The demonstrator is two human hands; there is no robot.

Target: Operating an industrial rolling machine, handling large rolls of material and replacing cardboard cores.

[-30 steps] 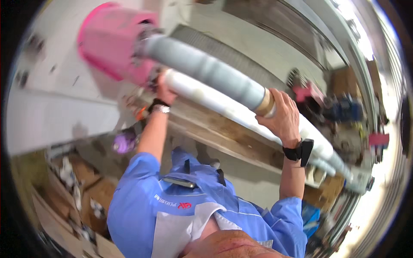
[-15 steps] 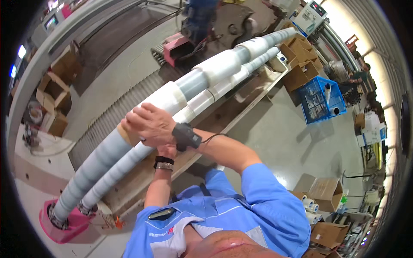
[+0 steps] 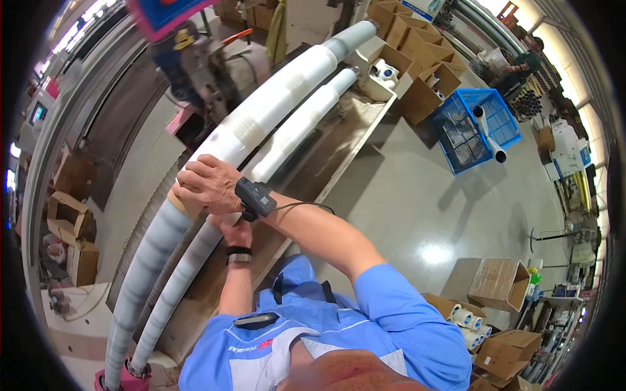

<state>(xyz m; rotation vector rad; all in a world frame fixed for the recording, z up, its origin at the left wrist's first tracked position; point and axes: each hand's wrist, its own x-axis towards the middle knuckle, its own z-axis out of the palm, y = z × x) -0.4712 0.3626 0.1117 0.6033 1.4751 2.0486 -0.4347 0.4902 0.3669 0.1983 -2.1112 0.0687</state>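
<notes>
Around the thick pole (image 3: 145,260) the right hand (image 3: 208,184) clasps, while beside that pole the left hand (image 3: 233,231) (grip partly hidden, impossible to tell) touches the thin pole (image 3: 180,281).

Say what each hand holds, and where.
Right hand: thick roll, around mid-length, at the tan band. Left hand: at the thin roll, partly hidden; grip unclear.

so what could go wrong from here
The cable looping from the black wrist device might snag. The right hand curls over the thicker pole, close to the left hand at the thinner pole, so fingers could perhaps get pinched between the poles.
</notes>
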